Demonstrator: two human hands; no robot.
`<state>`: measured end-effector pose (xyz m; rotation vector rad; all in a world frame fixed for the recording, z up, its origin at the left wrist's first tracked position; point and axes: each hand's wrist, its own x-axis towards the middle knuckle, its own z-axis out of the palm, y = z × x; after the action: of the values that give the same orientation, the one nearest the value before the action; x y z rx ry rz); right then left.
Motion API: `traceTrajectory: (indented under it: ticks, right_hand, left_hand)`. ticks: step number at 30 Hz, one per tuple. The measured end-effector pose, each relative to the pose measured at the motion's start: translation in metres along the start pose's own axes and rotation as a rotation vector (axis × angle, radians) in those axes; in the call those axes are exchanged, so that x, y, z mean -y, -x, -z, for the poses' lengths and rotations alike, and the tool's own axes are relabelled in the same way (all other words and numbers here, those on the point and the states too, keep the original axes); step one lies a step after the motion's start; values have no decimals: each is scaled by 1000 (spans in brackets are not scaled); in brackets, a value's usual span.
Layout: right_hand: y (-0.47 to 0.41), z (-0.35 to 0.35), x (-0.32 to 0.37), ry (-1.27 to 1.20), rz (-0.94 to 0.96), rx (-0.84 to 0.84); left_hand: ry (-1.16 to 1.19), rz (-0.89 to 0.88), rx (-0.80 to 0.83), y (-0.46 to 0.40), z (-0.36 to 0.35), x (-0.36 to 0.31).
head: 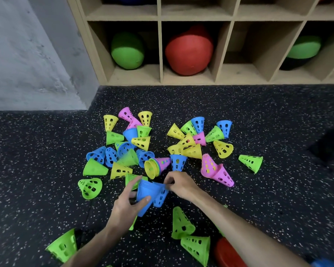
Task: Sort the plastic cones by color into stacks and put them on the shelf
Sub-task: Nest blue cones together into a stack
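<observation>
1. Speckled black floor (46, 170) fills the view, with a grey wall (27, 54) at the far left and a wooden shelf (230, 54) across the back.
2. On the shelf's bottom row sit a green ball (127, 52), a red ball (188, 52) and, far right, another green one (305, 48); the cubby between red and far green looks bare.
3. Cones lie scattered on the floor in front of the shelf: yellow, green, blue and pink, most tipped on their sides.
4. Down low, centre: the left hand (126, 207) is clamped on a blue stack (145, 193), thumb on the near side, fingers wrapped round the far side.
5. The right hand (178, 185) pinches the rim of a blue cone (160, 198) that sits right against the stack, touching it.
6. Just beyond the hands, a mixed nest (154, 167) lies on its side, yellow mouth facing us, with a pink tip.
7. An upturned blue one (177, 161) stands right beside it, wide end up.
8. To the right, two pink cones (217, 171) lie touching each other.
9. Further right, a lone green cone (252, 161) lies well apart from the pile.
10. Near the bottom edge, two green cones (189, 236) lie between the forearms, and one more green (64, 245) at lower left.
11. A red object (226, 253) peeks out under the right forearm; what it is, I cannot tell.
</observation>
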<state>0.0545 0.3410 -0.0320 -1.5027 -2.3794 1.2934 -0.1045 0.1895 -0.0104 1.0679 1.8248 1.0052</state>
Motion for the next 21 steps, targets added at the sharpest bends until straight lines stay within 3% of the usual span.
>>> traceTrajectory:
  ticks: [4,21]
  right_hand:
    - [7,4,-2,-153,-5,-159]
    - [39,63,6,-468,97,-507]
  left_hand:
    - [31,16,16,4,1,0]
    - [16,-39,66,-16,-5,-40]
